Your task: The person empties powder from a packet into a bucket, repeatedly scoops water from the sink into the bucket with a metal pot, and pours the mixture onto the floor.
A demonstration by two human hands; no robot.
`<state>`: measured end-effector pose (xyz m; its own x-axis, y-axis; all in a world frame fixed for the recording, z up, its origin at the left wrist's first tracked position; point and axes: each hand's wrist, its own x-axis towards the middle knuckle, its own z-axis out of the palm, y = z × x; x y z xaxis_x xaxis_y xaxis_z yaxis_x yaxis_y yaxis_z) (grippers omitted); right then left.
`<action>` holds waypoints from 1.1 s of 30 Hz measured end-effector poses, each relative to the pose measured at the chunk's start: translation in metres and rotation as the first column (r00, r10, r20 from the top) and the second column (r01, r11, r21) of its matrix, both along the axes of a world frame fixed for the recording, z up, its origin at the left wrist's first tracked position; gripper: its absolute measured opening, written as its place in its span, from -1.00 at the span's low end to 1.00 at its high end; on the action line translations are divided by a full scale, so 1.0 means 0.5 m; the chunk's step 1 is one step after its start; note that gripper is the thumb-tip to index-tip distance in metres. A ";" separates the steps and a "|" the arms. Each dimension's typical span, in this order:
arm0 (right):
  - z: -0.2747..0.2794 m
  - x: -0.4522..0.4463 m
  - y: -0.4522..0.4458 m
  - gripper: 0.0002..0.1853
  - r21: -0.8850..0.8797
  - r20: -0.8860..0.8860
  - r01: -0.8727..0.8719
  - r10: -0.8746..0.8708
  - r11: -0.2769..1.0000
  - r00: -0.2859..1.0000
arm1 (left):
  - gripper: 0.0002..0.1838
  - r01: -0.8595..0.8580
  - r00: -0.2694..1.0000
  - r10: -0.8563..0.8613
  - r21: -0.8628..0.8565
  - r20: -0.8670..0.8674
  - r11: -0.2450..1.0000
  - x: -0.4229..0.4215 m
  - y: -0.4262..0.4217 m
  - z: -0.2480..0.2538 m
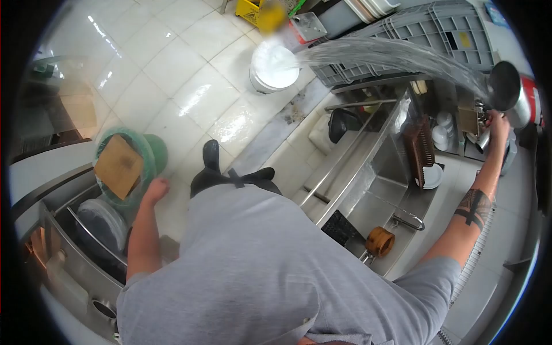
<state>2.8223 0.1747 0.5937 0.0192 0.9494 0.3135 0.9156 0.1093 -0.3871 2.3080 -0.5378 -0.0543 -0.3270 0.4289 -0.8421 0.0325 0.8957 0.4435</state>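
Observation:
My right hand (497,123) is stretched far out to the right, its fingers closed just below a round metal pot (504,86). It seems to grip the pot's handle, though the handle itself is hard to make out. The pot is tilted with its mouth toward the floor side. A long arc of water (397,53) runs from it across to a white bucket (265,82) on the tiled floor, where white froth or splash fills the top. My left hand (156,190) hangs low in a loose fist, beside a green-lined bin (150,172) with a piece of cardboard (119,167) on top.
Between me and the right wall stands a steel sink (388,192) with a brown rack (418,146), plates (433,176) and a wooden-looking round piece (380,241). Grey crates (454,37) lean behind. The floor tiles (227,123) shine wet. A steel counter (75,259) is at left.

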 end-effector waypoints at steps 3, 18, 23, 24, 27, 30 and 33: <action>0.042 -0.023 0.000 -0.60 0.303 0.430 0.038 -0.172 0.952 0.886 | -0.67 -0.006 0.999 0.007 0.055 -0.032 0.998 -0.002 0.013 0.017; -1.032 0.696 -0.528 -0.70 -0.658 -0.094 0.620 -0.864 0.427 0.495 | -0.67 0.457 0.889 -0.456 -0.111 0.034 0.883 0.014 0.033 0.120; -1.254 0.778 -0.626 -0.73 -0.772 0.080 0.616 -0.937 0.158 0.340 | -0.55 0.323 0.938 -0.347 -0.356 -0.002 0.877 0.165 0.182 0.376; -1.316 0.795 -0.628 -0.74 -0.803 0.069 0.589 -0.966 0.094 0.248 | -0.55 0.328 0.932 -0.361 -0.371 -0.021 0.869 0.172 0.198 0.388; -1.449 0.787 -0.607 -0.77 -0.866 -0.065 0.486 -0.991 0.114 0.116 | -0.53 0.362 0.924 -0.382 -0.385 0.025 0.849 0.174 0.207 0.414; -1.520 0.689 -0.535 -0.82 -0.843 -0.438 0.350 -0.899 0.409 -0.006 | -0.52 0.326 0.933 -0.360 -0.421 -0.002 0.847 0.167 0.220 0.411; -1.445 0.588 -0.465 -0.85 -0.824 -0.567 0.247 -0.762 0.511 -0.314 | -0.51 0.260 0.962 -0.273 -0.355 0.015 0.898 0.141 0.229 0.395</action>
<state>3.1165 -0.0578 -0.1286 0.5155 0.3456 -0.7841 -0.6153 -0.4877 -0.6194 2.3785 -0.4233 0.1430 -0.2734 0.1837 -0.9442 0.3017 0.9484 0.0972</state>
